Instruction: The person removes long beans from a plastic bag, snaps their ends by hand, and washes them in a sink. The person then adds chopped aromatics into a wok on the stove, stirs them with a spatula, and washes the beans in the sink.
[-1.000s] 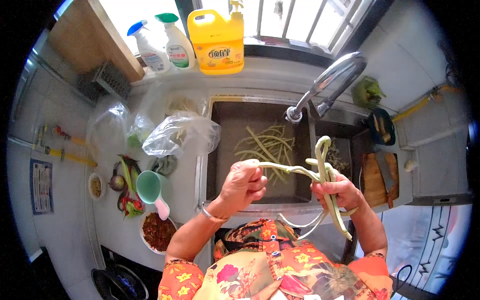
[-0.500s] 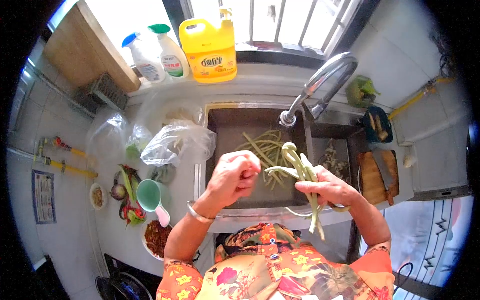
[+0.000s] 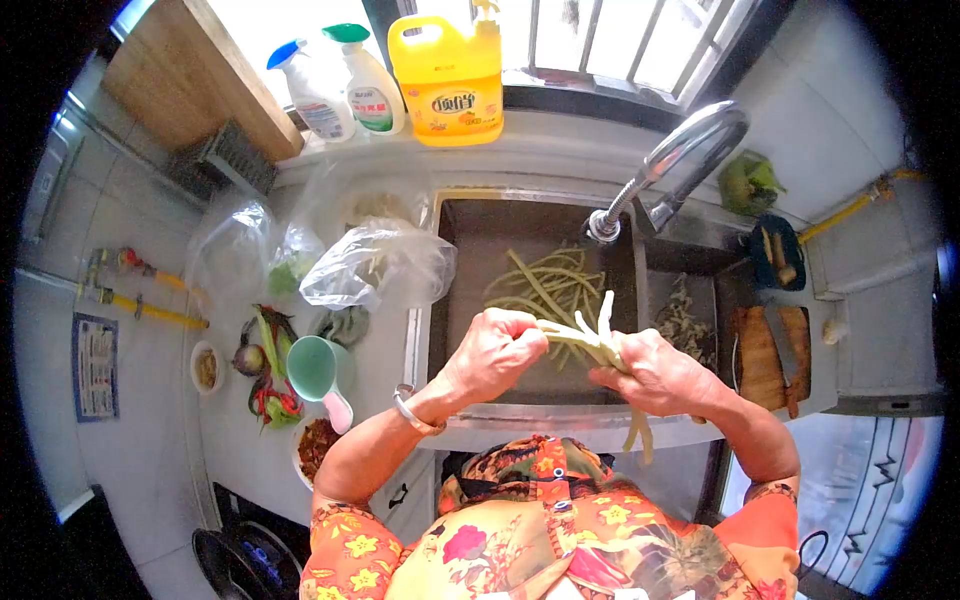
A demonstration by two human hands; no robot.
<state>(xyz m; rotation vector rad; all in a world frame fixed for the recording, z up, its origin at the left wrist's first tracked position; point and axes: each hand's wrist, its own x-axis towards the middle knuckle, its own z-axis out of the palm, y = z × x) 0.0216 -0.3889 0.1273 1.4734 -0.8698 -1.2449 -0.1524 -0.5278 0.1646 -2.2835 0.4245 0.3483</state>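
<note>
My left hand [image 3: 497, 352] pinches the end of a long green bean over the front part of the sink [image 3: 470, 230]. Close beside it, my right hand [image 3: 660, 375] is wrapped round a bunch of long beans [image 3: 597, 345]. Some bean ends point up between the hands, and others hang below my right hand over the sink's front edge. A loose pile of long beans [image 3: 550, 280] lies in the large basin behind my hands. Small pale scraps [image 3: 683, 320] lie in the smaller basin to the right.
A faucet [image 3: 690, 150] arches over the sink. Left are plastic bags [image 3: 380, 265], a green cup [image 3: 314, 367], peppers [image 3: 275, 400] and a bowl of red food [image 3: 316, 445]. On the right, a knife [image 3: 790, 345] lies on a cutting board [image 3: 760, 360]. Bottles [image 3: 447, 85] stand behind.
My left hand was pulling a bean end outward, then came away closed beside the bunch. Now it pinches a bean end again, and my hands are close together. The view has shifted slightly.
</note>
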